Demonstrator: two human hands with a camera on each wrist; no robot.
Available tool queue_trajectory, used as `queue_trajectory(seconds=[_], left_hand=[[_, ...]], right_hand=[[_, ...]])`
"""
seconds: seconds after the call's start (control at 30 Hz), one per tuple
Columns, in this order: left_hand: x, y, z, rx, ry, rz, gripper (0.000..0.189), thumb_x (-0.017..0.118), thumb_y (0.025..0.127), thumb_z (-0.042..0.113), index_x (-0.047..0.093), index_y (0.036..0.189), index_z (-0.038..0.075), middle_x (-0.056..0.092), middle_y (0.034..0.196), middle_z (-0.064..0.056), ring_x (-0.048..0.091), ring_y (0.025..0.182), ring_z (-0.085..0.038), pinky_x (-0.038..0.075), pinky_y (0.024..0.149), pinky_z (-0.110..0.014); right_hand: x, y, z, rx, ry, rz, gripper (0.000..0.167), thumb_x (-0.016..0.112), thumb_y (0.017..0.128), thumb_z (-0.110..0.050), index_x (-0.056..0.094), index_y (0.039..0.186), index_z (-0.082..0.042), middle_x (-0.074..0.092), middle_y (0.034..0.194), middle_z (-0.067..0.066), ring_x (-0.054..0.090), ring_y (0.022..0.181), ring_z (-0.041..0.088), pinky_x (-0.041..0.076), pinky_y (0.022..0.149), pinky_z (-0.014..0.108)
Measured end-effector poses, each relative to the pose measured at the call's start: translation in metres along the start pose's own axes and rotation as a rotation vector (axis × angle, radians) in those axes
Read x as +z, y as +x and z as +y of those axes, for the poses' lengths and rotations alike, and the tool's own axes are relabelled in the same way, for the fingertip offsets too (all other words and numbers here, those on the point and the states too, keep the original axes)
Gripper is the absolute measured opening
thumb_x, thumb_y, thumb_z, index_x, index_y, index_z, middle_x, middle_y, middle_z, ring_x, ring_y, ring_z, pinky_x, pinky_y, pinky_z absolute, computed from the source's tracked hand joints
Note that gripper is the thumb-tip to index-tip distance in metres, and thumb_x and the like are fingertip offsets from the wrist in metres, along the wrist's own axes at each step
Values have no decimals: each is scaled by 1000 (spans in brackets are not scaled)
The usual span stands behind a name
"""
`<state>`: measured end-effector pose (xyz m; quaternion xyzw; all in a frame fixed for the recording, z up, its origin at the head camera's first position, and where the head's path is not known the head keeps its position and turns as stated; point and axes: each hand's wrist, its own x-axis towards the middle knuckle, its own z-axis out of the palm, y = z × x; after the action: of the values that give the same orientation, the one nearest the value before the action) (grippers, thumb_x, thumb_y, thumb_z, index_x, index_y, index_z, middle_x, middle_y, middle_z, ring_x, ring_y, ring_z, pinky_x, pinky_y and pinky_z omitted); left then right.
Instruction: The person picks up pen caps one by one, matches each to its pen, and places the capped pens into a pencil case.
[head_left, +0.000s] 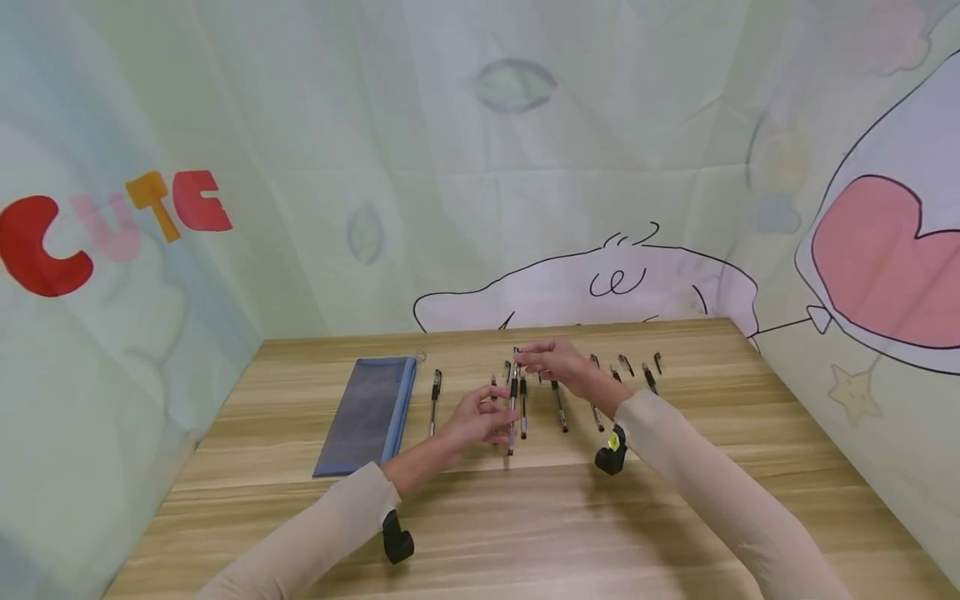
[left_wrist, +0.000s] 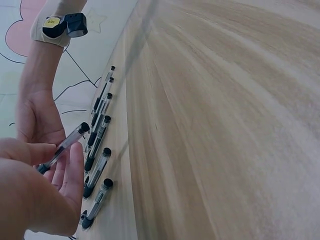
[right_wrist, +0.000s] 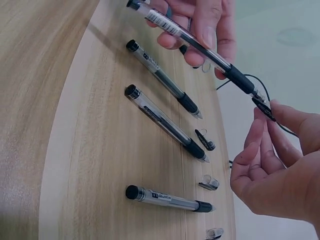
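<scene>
My left hand (head_left: 472,417) holds a clear gel pen (right_wrist: 200,47) with a black grip by its barrel, thumb on one side and fingers on the other. At the pen's tip end, my right hand (head_left: 558,364) pinches a clear pen cap (right_wrist: 263,107) with a black clip between thumb and fingers. The cap sits right at the tip, overlapping it in the right wrist view. Below the hands, uncapped pens lie side by side, among them one pen (right_wrist: 162,75) and another pen (right_wrist: 167,200). Loose caps, such as this cap (right_wrist: 205,140), lie beyond their tips.
A blue zip pouch (head_left: 356,417) with a dark mesh face lies left of the hands on the wooden table (head_left: 525,533). Between pouch and left hand lies a pen (head_left: 435,396) with its cap on. A printed cloth (head_left: 337,167) hangs behind the table.
</scene>
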<state>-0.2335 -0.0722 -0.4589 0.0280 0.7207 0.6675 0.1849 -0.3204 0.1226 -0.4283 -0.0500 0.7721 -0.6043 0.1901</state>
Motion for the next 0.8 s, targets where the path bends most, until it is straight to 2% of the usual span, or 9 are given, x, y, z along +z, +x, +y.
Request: queue_trajectory(seconds=[0.13,0.33,0.57,0.8], left_hand=[[1,0,1,-18,8,30,39,65,99,7,54,137,4,72,115,-18,70,87,-16,64,84,-36],[0,-1,0,-36,19,63,40,66,98,8,59,137,-1,68,122,-21,72,94,-21,64,84,-33],[-2,-3,-1,-37,-67,23,36,65,98,5,61,132,-7,74,114,-24,78,94,-27,64,82,-36],[-6,-1,1,-47,-80,43,34,66,97,4,63,130,-6,77,107,-21,78,86,-22,65,77,-34]], right_hand=[[1,-1,3,-1,4,-34,30,71,97,-21,70,121,-3,75,104,0,63,100,23,52,86,33],[3,0,7,-17,22,-69,30,69,99,-18,69,123,0,68,92,-3,54,77,10,48,72,23],[7,0,5,12,6,-71,33,70,97,-17,69,125,1,67,91,-3,49,76,11,44,67,21],[11,-1,0,44,-23,-11,26,73,96,-20,74,116,-4,69,91,-5,50,76,11,43,67,21]])
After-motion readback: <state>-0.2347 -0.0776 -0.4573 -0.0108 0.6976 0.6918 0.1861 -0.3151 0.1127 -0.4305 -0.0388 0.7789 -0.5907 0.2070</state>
